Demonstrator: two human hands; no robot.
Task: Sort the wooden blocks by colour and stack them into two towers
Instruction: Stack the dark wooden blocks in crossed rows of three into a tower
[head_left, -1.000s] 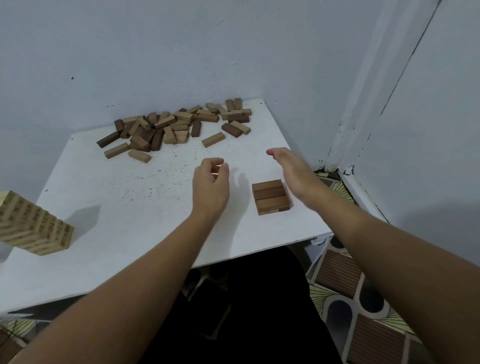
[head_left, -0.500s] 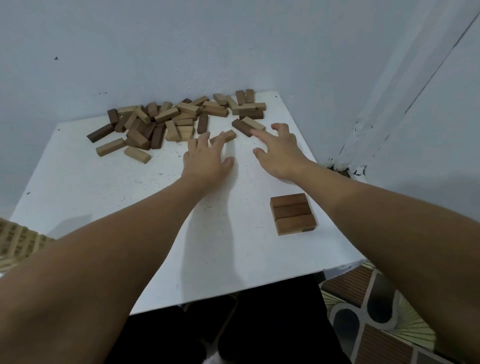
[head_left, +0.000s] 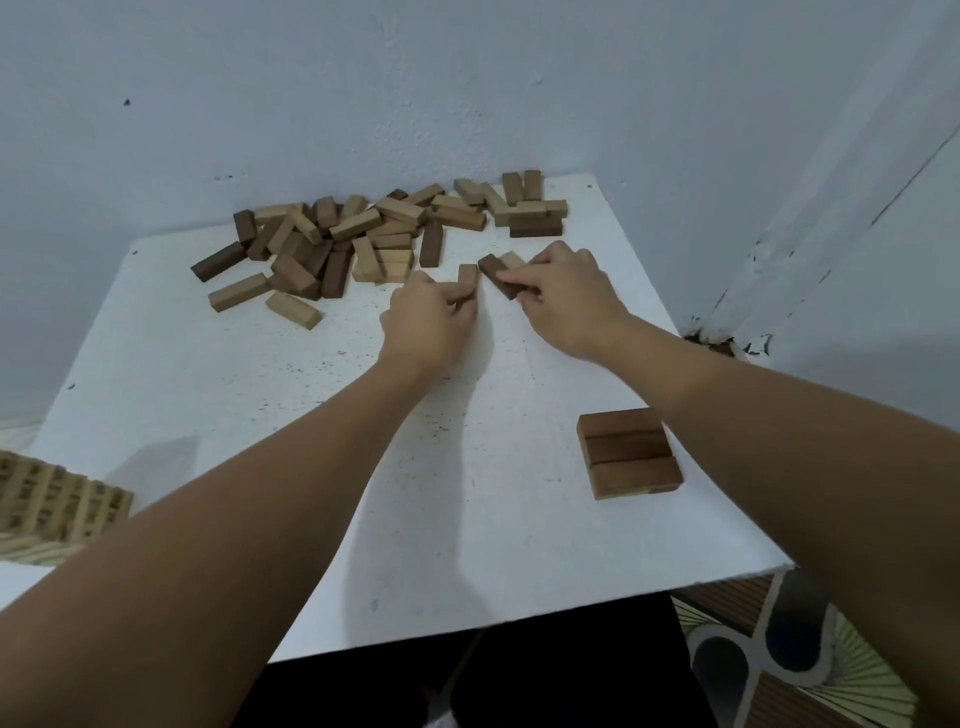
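A heap of loose light and dark wooden blocks (head_left: 374, 234) lies along the far edge of the white table (head_left: 218, 415). My left hand (head_left: 428, 319) is closed around a light brown block (head_left: 466, 280) just in front of the heap. My right hand (head_left: 563, 291) grips a dark brown block (head_left: 496, 273), with a light block (head_left: 513, 259) lying right behind it. A flat layer of three dark blocks (head_left: 628, 452) sits near the table's right front edge. A tall stack of light blocks (head_left: 57, 501) shows at the left edge, partly cut off.
The blue wall rises right behind the heap, and a second wall closes the corner on the right. Patterned floor tiles (head_left: 810, 654) show beyond the table's front right corner. The table's front edge runs just above my dark-clothed lap.
Both hands moved forward from the middle of the table to the front of the heap. Each went from spread fingers to a closed grip on a block.
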